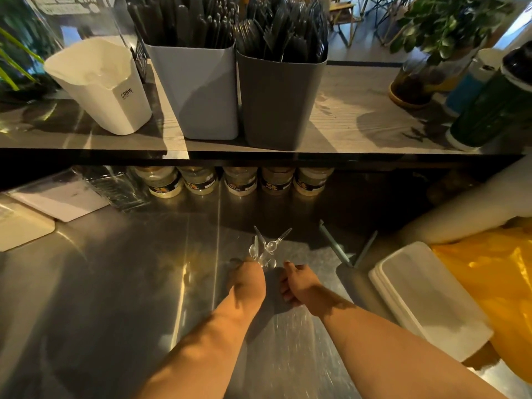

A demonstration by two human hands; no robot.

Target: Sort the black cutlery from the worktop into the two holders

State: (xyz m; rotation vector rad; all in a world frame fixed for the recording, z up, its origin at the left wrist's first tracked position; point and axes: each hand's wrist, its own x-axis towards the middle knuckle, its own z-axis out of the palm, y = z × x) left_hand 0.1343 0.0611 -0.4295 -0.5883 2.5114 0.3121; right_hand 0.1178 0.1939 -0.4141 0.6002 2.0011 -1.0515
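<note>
Light holder (198, 90): black cutlery (187, 21).
Dark holder (280, 102): black forks (283, 38).
Left hand (249, 279): grasping clear spoons (266, 249).
Right hand (296, 283): curled, cannot tell whether it grasps anything.

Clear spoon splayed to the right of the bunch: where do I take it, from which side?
I'd take the splayed spoon by its handle tip, which juts free toward the far right. Come from the right with the right hand; its bowl sits against the other clear spoons by the left hand.
</note>
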